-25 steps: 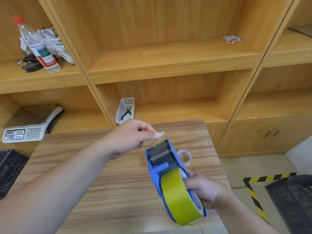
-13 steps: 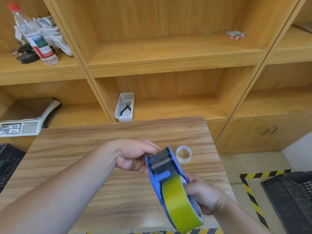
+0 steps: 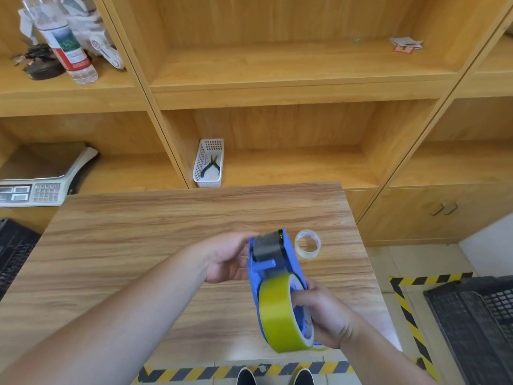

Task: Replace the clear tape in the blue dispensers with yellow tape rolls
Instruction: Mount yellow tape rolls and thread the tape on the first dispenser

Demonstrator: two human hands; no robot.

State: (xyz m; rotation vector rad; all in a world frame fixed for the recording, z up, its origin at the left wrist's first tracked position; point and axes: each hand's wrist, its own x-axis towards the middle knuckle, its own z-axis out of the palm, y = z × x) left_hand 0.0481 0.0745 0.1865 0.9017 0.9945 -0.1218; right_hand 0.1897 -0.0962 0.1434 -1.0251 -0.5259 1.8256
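Our right hand (image 3: 327, 315) grips the yellow tape roll (image 3: 280, 315) seated in the blue dispenser (image 3: 273, 262), long axis pointing away from us. Left hand (image 3: 227, 257), fingers loosely curled and holding nothing we can see, is nearer its far roller end.

Blue dispenser (image 3: 273, 270): smooth moulded plastic, dark matt roller at its front end; yellow tape roll (image 3: 280, 315) mounted behind, glossy. Table (image 3: 155, 234) beneath: wood-grain, satin. Clear tape roll (image 3: 307, 243) just right of dispenser: transparent, shiny film.
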